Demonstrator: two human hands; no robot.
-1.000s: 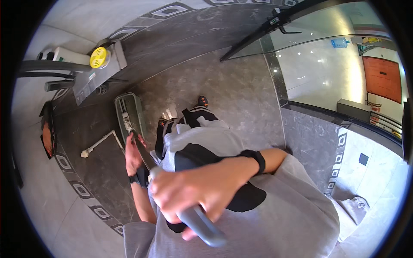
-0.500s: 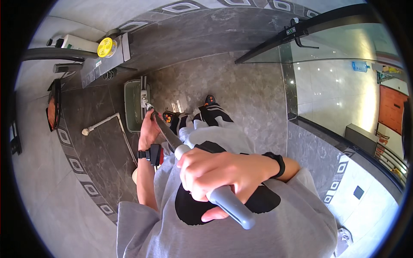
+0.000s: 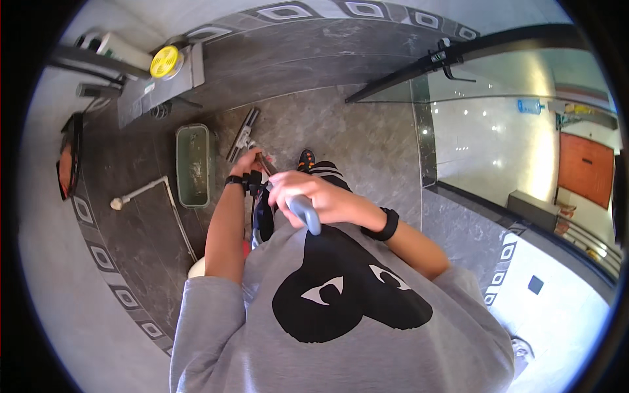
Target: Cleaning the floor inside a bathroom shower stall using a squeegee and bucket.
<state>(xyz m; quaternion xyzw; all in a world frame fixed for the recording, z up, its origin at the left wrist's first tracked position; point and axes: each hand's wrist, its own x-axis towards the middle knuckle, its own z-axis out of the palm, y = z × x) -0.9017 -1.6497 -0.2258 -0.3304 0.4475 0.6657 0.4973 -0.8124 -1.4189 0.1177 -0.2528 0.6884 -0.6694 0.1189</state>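
Observation:
A mop with a blue-grey handle end (image 3: 305, 213) stretches away from my body, gripped by both hands. My right hand (image 3: 321, 195) wraps round the handle near its top. Lower down the pole, my left hand (image 3: 248, 161) is closed round it, its fingers partly hidden. Beyond my left hand lies the long, narrow mop head (image 3: 243, 135) with metal fittings, at or just above the floor. To its left stands a grey-green rectangular bucket (image 3: 209, 164), apart from the mop head.
A white pipe (image 3: 149, 187) runs along the dark tiles at left. A small shelf (image 3: 145, 98) carries a yellow-lidded round container (image 3: 165, 62). At right stands a glass partition with a dark frame (image 3: 419, 56). My shoe (image 3: 306, 158) is just right of the mop.
The mop head has come out of the bucket and swung right, now tilted over the floor. My right hand has moved forward from my chest, and the handle stands steeper.

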